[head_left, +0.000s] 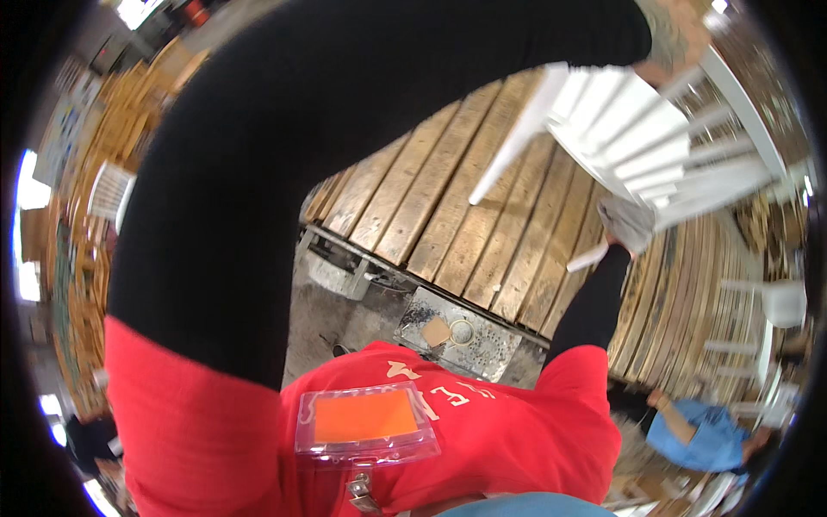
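Observation:
A white wooden chair with a spindle back [633, 108] is tilted over the slatted wooden table [448, 215], one leg pointing toward me. My left arm, in a long black sleeve, crosses the top of the view. At its end, my left hand [676, 39] is closed at the end of the chair's back rail; its fingers are partly blurred. On the near side, my right hand [627, 222], in a greyish glove, grips the chair close to the seat's edge. Blur and the glove hide exactly which part it holds.
Below the table's near edge is a speckled board [495, 349] with a ring and a tan square piece on it. A person in blue [702, 435] works at the lower right beside another white chair [780, 306]. Stacked wooden pieces [121, 138] stand at left.

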Motion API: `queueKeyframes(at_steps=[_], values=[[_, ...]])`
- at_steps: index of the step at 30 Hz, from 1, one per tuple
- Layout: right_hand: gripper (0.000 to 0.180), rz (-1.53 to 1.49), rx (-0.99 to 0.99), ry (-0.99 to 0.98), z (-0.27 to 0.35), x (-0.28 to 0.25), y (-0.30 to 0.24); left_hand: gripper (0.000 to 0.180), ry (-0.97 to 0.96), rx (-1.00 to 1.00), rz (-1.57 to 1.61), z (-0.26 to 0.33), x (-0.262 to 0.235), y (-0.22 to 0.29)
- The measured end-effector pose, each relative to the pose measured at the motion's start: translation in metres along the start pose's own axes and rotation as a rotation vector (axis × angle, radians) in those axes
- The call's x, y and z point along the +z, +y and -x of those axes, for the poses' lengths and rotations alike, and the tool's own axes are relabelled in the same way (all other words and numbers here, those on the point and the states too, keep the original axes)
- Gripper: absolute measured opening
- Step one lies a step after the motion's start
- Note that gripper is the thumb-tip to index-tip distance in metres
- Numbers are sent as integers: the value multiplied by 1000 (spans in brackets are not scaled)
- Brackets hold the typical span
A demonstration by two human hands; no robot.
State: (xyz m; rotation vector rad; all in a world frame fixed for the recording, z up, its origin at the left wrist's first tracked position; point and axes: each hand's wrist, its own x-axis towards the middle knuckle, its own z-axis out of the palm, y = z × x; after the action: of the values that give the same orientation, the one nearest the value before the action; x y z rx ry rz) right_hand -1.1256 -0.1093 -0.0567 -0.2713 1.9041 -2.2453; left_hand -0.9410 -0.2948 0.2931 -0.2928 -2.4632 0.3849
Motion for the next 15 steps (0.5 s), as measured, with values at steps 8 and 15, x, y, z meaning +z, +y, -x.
queueKeyframes(at_steps=[8,15], values=[[44,-431,500,-30,148,-16,100,31,-14,-771,813,390,29,132],[50,-120,1440,-1122,470,106,229,45,-579,-2164,893,703,-166,495]])
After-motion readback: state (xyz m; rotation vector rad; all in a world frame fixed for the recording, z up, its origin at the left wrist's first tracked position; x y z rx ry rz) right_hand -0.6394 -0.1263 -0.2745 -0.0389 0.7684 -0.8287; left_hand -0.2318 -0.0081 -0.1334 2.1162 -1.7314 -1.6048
